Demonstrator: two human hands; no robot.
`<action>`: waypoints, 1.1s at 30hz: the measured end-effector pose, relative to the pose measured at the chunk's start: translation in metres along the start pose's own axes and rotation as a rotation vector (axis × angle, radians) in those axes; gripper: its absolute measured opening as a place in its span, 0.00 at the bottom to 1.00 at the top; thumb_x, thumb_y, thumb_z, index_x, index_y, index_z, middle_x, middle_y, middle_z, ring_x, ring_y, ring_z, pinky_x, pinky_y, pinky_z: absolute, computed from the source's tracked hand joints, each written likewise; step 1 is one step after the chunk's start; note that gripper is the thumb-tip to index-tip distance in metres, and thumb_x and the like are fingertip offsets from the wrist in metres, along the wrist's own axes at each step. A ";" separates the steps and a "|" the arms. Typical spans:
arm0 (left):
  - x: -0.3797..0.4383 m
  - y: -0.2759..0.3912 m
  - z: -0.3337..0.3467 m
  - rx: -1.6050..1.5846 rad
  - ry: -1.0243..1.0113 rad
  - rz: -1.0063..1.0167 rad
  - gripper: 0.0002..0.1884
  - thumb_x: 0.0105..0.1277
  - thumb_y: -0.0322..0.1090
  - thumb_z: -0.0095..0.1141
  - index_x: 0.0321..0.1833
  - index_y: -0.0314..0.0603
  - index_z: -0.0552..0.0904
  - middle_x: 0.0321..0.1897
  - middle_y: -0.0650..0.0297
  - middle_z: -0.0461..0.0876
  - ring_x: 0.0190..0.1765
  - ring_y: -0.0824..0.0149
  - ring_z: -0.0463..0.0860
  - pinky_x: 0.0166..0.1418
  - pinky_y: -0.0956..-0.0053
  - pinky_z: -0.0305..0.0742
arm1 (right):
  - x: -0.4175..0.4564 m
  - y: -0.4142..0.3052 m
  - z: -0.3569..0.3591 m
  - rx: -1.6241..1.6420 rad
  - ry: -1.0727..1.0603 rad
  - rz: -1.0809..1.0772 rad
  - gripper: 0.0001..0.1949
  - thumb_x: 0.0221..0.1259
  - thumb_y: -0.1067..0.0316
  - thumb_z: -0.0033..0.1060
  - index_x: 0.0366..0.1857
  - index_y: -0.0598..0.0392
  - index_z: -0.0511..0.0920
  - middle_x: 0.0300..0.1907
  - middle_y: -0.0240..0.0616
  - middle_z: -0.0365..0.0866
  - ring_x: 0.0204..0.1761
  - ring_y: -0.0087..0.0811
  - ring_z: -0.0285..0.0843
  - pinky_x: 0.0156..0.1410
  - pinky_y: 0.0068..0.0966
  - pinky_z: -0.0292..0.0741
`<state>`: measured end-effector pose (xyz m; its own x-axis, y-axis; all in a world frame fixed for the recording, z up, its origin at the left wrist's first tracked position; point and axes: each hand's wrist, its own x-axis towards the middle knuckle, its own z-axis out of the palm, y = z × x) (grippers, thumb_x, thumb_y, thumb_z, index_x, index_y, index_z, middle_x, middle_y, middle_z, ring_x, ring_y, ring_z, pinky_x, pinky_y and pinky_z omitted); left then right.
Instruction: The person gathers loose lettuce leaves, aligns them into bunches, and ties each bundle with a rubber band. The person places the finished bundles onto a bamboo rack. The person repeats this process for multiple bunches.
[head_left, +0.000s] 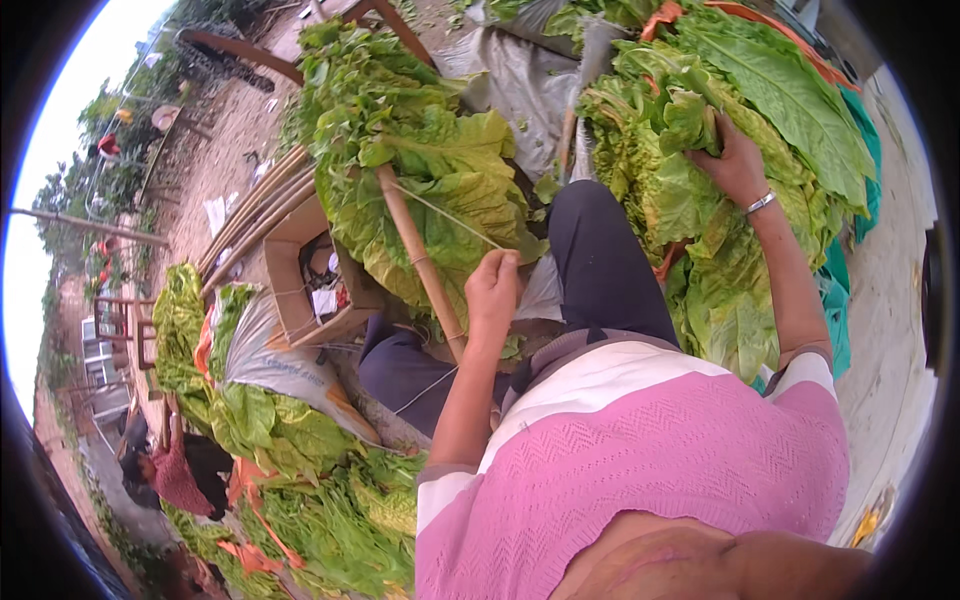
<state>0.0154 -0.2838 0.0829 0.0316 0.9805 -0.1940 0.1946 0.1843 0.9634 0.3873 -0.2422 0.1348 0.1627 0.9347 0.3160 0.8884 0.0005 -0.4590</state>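
Note:
My left hand (493, 291) is closed around a thin pale string (448, 215). The string runs taut to a wooden pole (417, 255), which slants up from beside my lap. Broad yellow-green leaves, apparently tobacco (427, 157), hang in a thick mass along the pole's far part. Over to the right, my right hand (731, 166) grips a small bunch of leaves (688, 120) near their stalk ends. Beneath that hand spreads a large heap of similar leaves (731, 262), and its fingertips are partly hidden behind the bunch.
An open cardboard box (282, 289) with odds and ends stands left of the pole, beside several bare sticks (251, 217). A plastic sack (281, 360) and more leaves (330, 525) lie lower left. Another person (180, 480) is near them. Grey sheeting (510, 82) lies ahead.

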 end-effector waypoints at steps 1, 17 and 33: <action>0.007 0.000 -0.004 0.247 -0.008 0.097 0.11 0.67 0.35 0.50 0.39 0.33 0.80 0.16 0.66 0.74 0.21 0.76 0.71 0.26 0.79 0.65 | 0.027 -0.035 0.021 -0.057 -0.077 -0.151 0.29 0.43 0.57 0.69 0.52 0.56 0.71 0.38 0.45 0.80 0.39 0.45 0.79 0.42 0.34 0.75; 0.223 -0.027 -0.281 -0.269 0.479 -0.455 0.08 0.61 0.38 0.51 0.29 0.42 0.78 0.11 0.71 0.65 0.09 0.78 0.54 0.12 0.80 0.45 | 0.159 -0.262 0.341 0.147 -0.378 -0.974 0.14 0.47 0.61 0.64 0.38 0.48 0.75 0.37 0.35 0.75 0.42 0.36 0.76 0.46 0.32 0.72; 0.256 -0.231 -0.281 -0.141 0.631 -0.293 0.10 0.61 0.33 0.56 0.35 0.30 0.81 0.22 0.64 0.77 0.22 0.73 0.71 0.26 0.78 0.65 | 0.081 -0.266 0.496 0.992 -0.314 0.201 0.35 0.57 0.42 0.52 0.61 0.60 0.66 0.59 0.55 0.69 0.62 0.49 0.66 0.65 0.33 0.63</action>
<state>-0.2974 -0.0564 -0.1375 -0.5852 0.7334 -0.3459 -0.0220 0.4120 0.9109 -0.0489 0.0092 -0.1293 0.0241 0.9997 -0.0048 0.0862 -0.0068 -0.9963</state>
